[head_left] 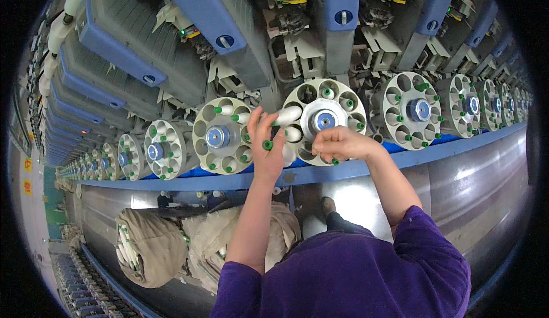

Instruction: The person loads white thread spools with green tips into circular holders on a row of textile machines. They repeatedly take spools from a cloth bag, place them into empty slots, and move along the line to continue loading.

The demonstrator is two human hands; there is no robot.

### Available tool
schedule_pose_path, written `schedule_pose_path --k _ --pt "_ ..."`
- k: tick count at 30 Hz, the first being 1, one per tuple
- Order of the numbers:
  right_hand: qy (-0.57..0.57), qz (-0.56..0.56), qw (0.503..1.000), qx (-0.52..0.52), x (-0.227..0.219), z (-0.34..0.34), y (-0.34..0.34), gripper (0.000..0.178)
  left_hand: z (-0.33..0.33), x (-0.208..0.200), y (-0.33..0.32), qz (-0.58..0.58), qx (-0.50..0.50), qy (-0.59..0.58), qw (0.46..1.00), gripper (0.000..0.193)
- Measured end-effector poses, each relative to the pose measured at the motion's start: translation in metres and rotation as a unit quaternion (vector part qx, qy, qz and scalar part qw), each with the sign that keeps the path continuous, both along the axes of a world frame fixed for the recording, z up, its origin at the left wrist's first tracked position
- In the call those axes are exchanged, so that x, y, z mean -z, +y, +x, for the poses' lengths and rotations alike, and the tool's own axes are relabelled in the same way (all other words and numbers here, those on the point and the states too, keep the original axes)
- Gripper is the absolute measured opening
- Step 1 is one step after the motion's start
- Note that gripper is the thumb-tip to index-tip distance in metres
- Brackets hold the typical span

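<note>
My left hand (267, 149) is at the left rim of a round magazine (359, 102) with pockets around a blue hub (326, 122). Its fingers are bent around a yarn bobbin, whose green tube end (267, 144) shows by the palm. A white yarn bobbin (288, 115) lies against the fingertips, slanting over the magazine's edge; whether the hand grips this one too, I cannot tell. Just below the hub, my right hand (342, 144) has its fingers pinched together. What they hold, if anything, is too small to see. Below that hand, a green bobbin tip (335, 161) shows in a pocket.
Similar magazines with green-tipped bobbins stand to the left (220, 138) and right (413, 111) in a long row. A blue rail (229, 182) runs beneath them. Blue-grey machine units (342, 9) rise behind. Beige cloth sacks (151, 246) of bobbins are at lower left.
</note>
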State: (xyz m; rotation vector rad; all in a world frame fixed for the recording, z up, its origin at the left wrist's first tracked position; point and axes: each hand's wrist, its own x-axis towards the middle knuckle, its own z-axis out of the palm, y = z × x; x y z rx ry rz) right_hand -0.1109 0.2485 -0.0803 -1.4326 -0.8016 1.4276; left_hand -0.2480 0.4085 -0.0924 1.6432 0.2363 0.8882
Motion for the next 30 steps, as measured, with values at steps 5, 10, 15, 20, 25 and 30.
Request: schedule_pose_path --k 5,10,15,20,25,30 --pt "-0.238 0.169 0.955 0.049 -0.009 -0.048 0.034 0.047 -0.031 -0.024 0.024 -0.247 0.066 -0.05 0.966 0.041" --pt "-0.226 -0.018 0.97 -0.085 0.011 -0.059 0.024 0.038 -0.066 -0.025 0.059 -0.425 -0.006 -0.132 0.895 0.031" --pt "-0.205 -0.012 0.973 0.105 0.036 -0.049 0.007 0.037 -0.076 -0.006 0.051 -0.518 -0.066 -0.183 0.833 0.025" --pt "0.279 0.143 0.918 0.24 0.042 -0.043 0.013 0.036 -0.07 0.01 0.039 -0.599 -0.069 -0.171 0.779 0.023" --pt "0.263 0.193 0.875 0.357 0.031 -0.015 -0.016 0.03 -0.06 0.017 0.038 -0.557 -0.123 -0.161 0.805 0.02" --pt "-0.137 0.21 0.898 0.362 0.003 0.011 -0.04 0.034 -0.009 0.047 -0.015 -0.305 -0.144 0.027 0.941 0.02"
